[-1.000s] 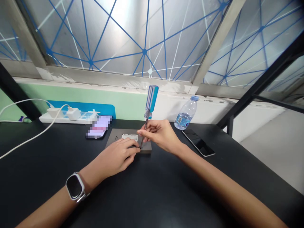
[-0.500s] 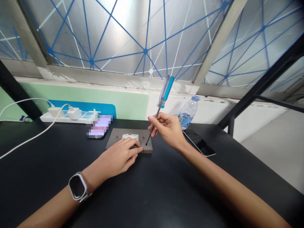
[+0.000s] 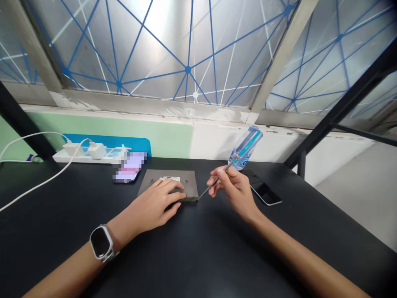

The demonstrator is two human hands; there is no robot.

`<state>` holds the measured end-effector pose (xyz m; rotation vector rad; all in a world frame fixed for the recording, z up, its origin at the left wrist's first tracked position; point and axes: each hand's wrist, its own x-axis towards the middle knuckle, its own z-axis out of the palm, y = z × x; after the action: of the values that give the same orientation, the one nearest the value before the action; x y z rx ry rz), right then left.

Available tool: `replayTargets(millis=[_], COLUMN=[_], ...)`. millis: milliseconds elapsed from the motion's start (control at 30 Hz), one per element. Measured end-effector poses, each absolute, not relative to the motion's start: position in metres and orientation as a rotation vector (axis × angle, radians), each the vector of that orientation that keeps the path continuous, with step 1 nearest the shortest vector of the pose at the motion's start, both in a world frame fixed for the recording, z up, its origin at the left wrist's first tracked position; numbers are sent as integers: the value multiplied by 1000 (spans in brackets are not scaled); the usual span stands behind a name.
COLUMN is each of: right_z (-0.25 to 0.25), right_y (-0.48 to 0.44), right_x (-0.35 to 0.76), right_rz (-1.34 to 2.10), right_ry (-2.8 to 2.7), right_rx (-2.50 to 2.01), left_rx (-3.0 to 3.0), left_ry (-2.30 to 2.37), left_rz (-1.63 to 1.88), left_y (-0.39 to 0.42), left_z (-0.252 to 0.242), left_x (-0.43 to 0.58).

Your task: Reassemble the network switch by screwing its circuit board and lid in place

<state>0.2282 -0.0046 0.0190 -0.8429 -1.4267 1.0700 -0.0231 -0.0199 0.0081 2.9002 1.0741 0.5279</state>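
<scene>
My right hand (image 3: 237, 192) pinches the metal shaft of a screwdriver (image 3: 246, 145) with a clear and blue handle. The tool leans to the right, and its tip is at the near right corner of a flat grey-brown box (image 3: 191, 186). Whether the tip touches the box I cannot tell. My left hand (image 3: 156, 203) lies over the front of the box, fingers stretched out. Partly under those fingers is a white rectangular piece (image 3: 170, 179) on the box top; the rest of it is hidden. Small dark marks or bits show on either side of it.
A phone (image 3: 128, 167) with a lit, blurred screen lies left of the box, beside a white power strip (image 3: 83, 154) with plugs and a cable (image 3: 56, 177). Behind my right hand stand a water bottle (image 3: 235, 162) and a dark phone-like device (image 3: 267, 193) on the black table (image 3: 198, 252).
My right hand has moved right and slightly down. The screwdriver now tilts further right, its tip shifted from over the box top to its near right corner. My left hand stays put.
</scene>
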Motion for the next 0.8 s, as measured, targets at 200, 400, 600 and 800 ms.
replayTargets(millis=[200, 400, 600, 800], right_z=[4, 7, 6, 3], right_y=[-16, -25, -28, -27], right_x=[231, 221, 220, 221], right_rz=[1226, 1282, 1252, 1211], right_ry=[-1222, -1259, -1259, -1287], right_rx=[-822, -846, -823, -821], left_rx=[2817, 2743, 2680, 2782], left_ry=[1149, 1205, 1543, 1671], left_rz=[450, 259, 456, 596], left_y=[5, 41, 37, 30], left_z=[18, 10, 14, 3], left_x=[-19, -3, 4, -3])
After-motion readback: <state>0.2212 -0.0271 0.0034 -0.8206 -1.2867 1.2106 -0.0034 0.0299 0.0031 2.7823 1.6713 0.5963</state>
